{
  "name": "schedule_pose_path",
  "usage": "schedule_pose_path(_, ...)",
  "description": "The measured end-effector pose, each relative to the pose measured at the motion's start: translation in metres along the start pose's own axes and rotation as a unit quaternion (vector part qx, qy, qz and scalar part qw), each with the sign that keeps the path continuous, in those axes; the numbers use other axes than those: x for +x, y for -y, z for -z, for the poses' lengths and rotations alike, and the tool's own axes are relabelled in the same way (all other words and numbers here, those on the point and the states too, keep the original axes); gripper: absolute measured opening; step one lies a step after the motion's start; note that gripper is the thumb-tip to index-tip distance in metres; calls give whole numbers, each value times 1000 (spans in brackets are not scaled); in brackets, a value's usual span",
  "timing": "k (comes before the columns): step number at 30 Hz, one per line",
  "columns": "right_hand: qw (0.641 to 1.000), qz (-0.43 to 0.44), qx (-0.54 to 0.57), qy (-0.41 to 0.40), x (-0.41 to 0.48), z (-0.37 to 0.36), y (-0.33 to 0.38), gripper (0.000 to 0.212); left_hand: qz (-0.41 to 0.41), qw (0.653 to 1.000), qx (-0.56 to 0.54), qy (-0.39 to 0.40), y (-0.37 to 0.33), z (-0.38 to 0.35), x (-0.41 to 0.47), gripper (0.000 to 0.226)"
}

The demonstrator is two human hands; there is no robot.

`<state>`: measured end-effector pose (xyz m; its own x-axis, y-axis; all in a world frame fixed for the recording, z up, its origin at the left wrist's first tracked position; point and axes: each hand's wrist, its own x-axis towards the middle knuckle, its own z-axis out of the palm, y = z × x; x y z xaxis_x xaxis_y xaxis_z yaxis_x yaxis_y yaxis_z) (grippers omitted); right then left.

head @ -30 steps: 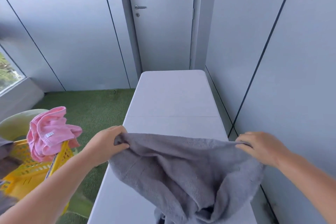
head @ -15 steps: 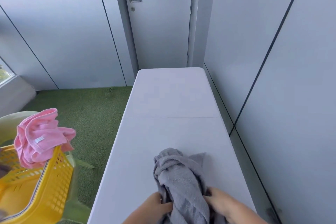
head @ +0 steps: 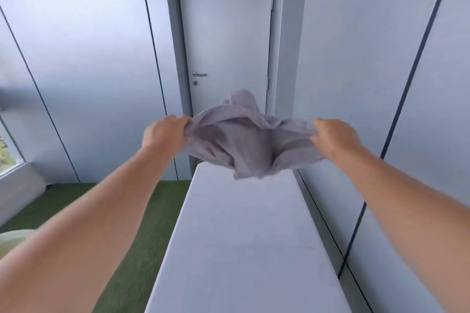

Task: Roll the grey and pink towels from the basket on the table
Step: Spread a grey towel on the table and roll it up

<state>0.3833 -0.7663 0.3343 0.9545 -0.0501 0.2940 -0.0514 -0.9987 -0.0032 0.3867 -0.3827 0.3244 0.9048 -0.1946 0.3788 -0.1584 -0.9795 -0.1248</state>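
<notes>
- Both arms reach out over the table (head: 244,236), a long white one running away from the camera.
- The left hand (head: 165,132) is up above the table's far left corner. Its fingers are curled into a fist round the left edge of the grey towel (head: 241,142), with cloth bunched inside.
- The right hand (head: 333,134) is above the far right corner doing much the same, thumb and fingers clamped on the towel's right edge.
- The towel is in the air over the table's far end, strung between the two hands. The middle sags down in loose folds and a flap sticks up on top. It looks clear of the tabletop, but it's pretty blurry.
- Past the table's far end there's a grey door (head: 229,33) with a metal handle (head: 199,74).
- Left of the table the floor is green turf (head: 142,249). A grey panelled wall (head: 381,84) runs close along the table's right side.
- Way off to the table's left there's a sliver of window (head: 7,155).
- Something pale and rounded (head: 12,236) sits at the frame edge on that same side, can't tell what it is.
</notes>
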Motion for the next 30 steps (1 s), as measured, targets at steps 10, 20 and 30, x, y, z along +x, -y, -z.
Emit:
schedule_pose_path(10, 990, -43, -47, -126, 12, 13, -59, 21, 90, 991, 95, -29, 112, 27, -1, 16)
schedule_pose_path(20, 997, -76, -12, 4, -112, -132, -59, 52, 101, 993, 7, 65, 142, -121, -162, 13)
schedule_pose_path(30, 988, -95, -20, 123, -278, -222, -51, 56, 102, 973, -77, 195, 144, -198, -314, 17)
